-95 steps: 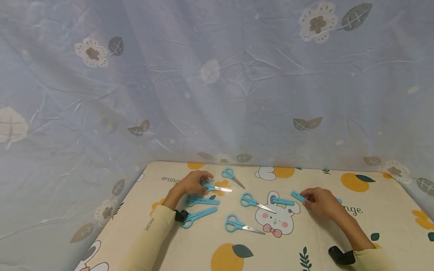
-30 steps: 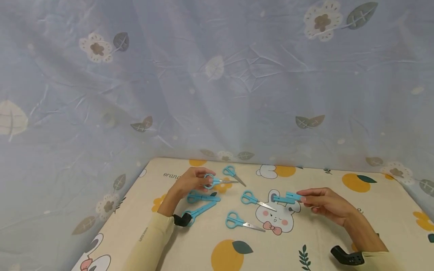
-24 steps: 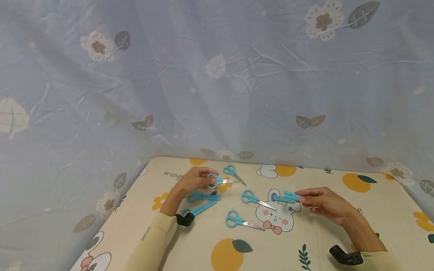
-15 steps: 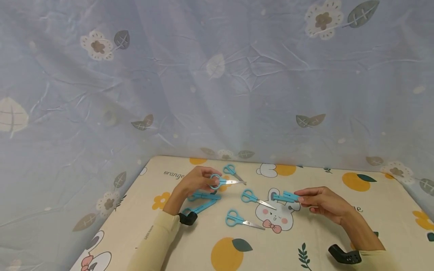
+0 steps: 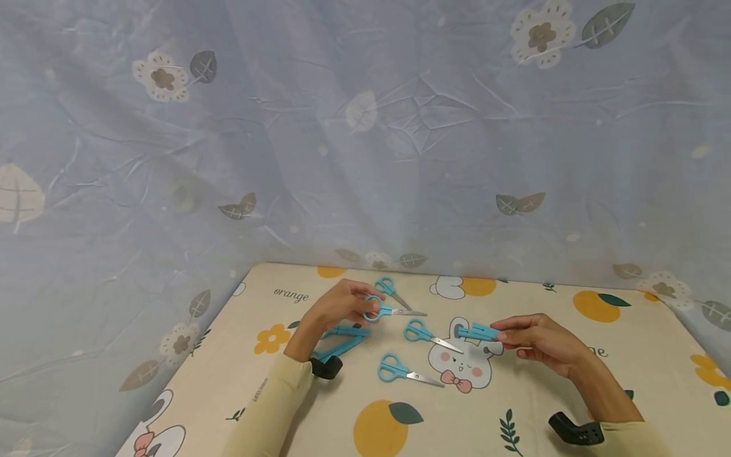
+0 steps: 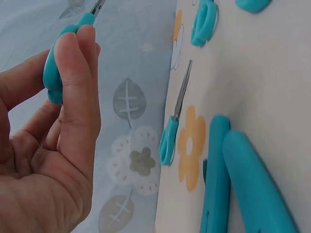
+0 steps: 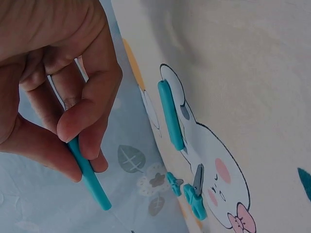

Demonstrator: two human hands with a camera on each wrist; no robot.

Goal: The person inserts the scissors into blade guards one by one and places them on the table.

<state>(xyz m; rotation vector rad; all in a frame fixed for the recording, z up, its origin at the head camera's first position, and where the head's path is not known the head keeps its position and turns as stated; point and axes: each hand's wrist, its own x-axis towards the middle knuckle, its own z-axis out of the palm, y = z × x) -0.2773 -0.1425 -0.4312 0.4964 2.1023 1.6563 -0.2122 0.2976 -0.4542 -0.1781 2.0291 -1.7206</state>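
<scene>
The left hand (image 5: 337, 306) pinches a pair of scissors (image 5: 387, 310) by its small blue handle loops, fingers (image 6: 77, 73) curled round them, the bare steel blades closed and pointing toward 3 o'clock above the table (image 5: 571, 393). The right hand (image 5: 537, 339) pinches a slim blue blade cover (image 5: 482, 331) between thumb and fingers (image 7: 95, 97), its free end aimed toward 9 o'clock, well apart from the blade tips. A second blue cover (image 7: 171, 115) lies on the printed rabbit (image 5: 462, 371) beneath.
</scene>
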